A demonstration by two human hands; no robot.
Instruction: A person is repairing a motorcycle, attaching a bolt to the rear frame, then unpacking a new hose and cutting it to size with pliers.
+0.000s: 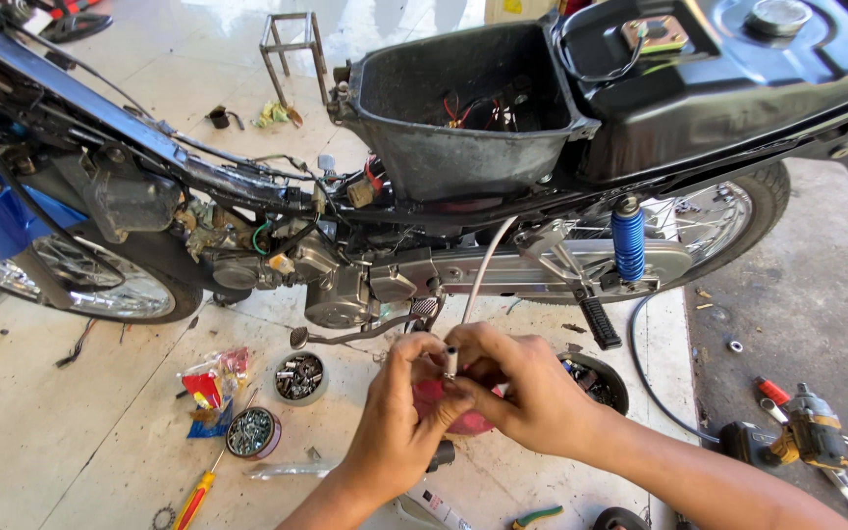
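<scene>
Left hand: left hand (395, 417) low in the middle, fingers curled, thumb and fingertips pinching the small metal fitting (450, 361).
Right hand: right hand (522, 388) closed over the same spot from the other side, fingertips on the fitting; the two hands touch.
Fitting: short silvery tube, upright between both sets of fingertips, at the end of a grey cable (478, 275) that runs up toward the engine.
Under the hands: part of a red round dish (463, 422), mostly hidden; contents cannot be told.
Floor, left: yellow-and-red screwdriver (195, 496), two round tins of small metal parts (252, 432) (300, 377), crumpled coloured wrapper (213, 388).
Floor, right: dark bowl of parts (601, 383) just beside the right wrist; cordless drill (802, 437) and loose wrenches farther out on grey concrete.
Beyond: stripped motorcycle (424, 226) across the view, engine exposed, open black under-seat tub (453, 108), blue rear shock (628, 240), spoked wheels at both ends.
Far: small metal stool frame (291, 49) on pale tiles.
</scene>
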